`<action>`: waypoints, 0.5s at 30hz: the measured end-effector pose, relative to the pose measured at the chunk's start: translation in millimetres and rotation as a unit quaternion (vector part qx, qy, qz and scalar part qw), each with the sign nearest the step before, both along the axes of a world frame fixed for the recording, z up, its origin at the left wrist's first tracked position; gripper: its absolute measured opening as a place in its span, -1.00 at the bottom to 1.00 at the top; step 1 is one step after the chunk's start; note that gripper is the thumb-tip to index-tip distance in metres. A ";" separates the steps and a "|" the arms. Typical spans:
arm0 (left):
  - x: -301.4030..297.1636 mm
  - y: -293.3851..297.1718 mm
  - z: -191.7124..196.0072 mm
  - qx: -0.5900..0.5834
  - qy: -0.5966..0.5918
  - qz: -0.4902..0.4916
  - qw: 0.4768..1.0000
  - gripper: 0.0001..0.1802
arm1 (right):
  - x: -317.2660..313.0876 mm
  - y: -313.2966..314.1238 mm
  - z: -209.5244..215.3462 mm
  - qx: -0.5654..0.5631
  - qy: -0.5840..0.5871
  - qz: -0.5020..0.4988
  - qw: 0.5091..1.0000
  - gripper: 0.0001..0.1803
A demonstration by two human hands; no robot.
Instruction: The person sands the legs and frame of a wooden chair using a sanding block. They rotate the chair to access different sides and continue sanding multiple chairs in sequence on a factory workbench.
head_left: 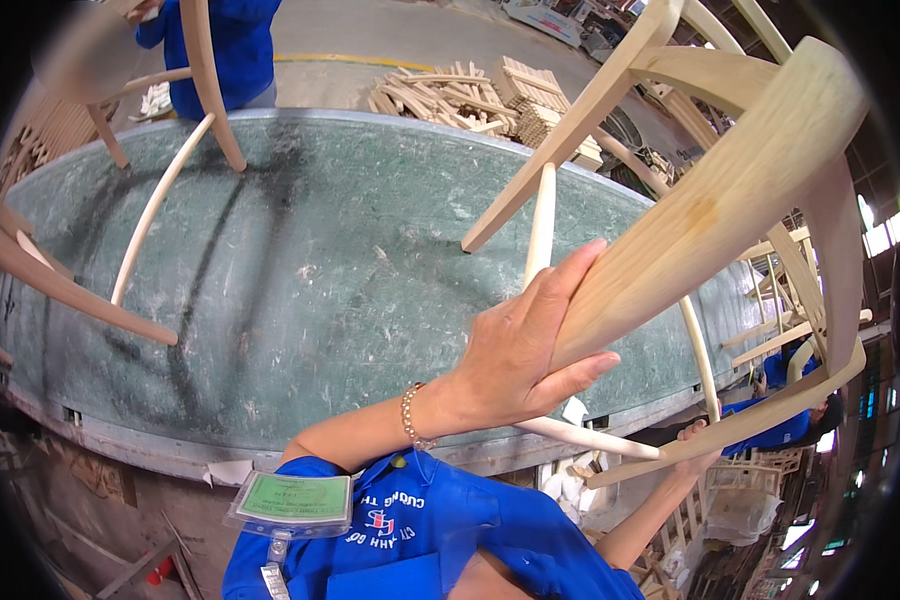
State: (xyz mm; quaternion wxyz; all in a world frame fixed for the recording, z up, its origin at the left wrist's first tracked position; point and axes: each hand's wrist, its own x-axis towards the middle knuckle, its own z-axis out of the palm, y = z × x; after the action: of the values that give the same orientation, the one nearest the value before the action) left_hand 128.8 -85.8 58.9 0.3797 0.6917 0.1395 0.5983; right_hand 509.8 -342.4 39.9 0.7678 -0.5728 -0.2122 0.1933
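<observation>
Now left hand (518, 350) grasps chair frame (715, 195) extending rightward; right hand (694, 446) grips it too.

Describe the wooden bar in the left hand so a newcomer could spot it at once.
Find the green table, then the chair frame at right. The left hand grips its wooden bar, slanting to the upper right. It looks broader than its neighbours, with an amber patch.

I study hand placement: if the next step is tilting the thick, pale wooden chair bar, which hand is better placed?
Probably left: the left hand grasps the thick, pale wooden chair bar, while the right hand is lower in view, holding a curved, pale wooden bar.
</observation>
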 end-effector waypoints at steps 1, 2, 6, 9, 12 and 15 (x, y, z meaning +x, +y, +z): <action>0.2 0.6 -1.9 -0.006 0.011 -0.010 1.000 -0.12 | 3.7 -0.3 2.5 -0.006 -0.001 -0.014 1.000 -0.47; 0.0 0.7 -3.9 -0.012 0.021 -0.020 1.000 -0.11 | 7.5 -0.4 5.1 -0.014 0.017 -0.026 0.999 -0.45; 2.8 8.8 -13.5 0.011 0.028 -0.026 0.999 -0.10 | 21.1 -1.0 20.2 -0.035 0.045 -0.042 0.997 -0.41; 8.1 18.0 -5.3 0.017 0.008 -0.001 1.000 -0.09 | 21.3 17.8 23.4 -0.030 0.037 -0.053 0.998 -0.41; 16.0 26.1 0.0 0.013 -0.002 0.005 1.000 -0.06 | 23.6 22.0 33.0 -0.042 0.028 -0.077 0.996 -0.42; 19.1 35.3 3.9 0.010 -0.014 0.007 1.000 -0.06 | 21.2 17.1 41.2 -0.060 -0.001 -0.089 0.994 -0.43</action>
State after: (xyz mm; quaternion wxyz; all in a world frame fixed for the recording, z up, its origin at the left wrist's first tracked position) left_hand 147.9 -50.5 62.9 0.3707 0.6863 0.1329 0.6115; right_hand 531.0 -325.2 81.1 0.7460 -0.6346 -0.1495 0.1361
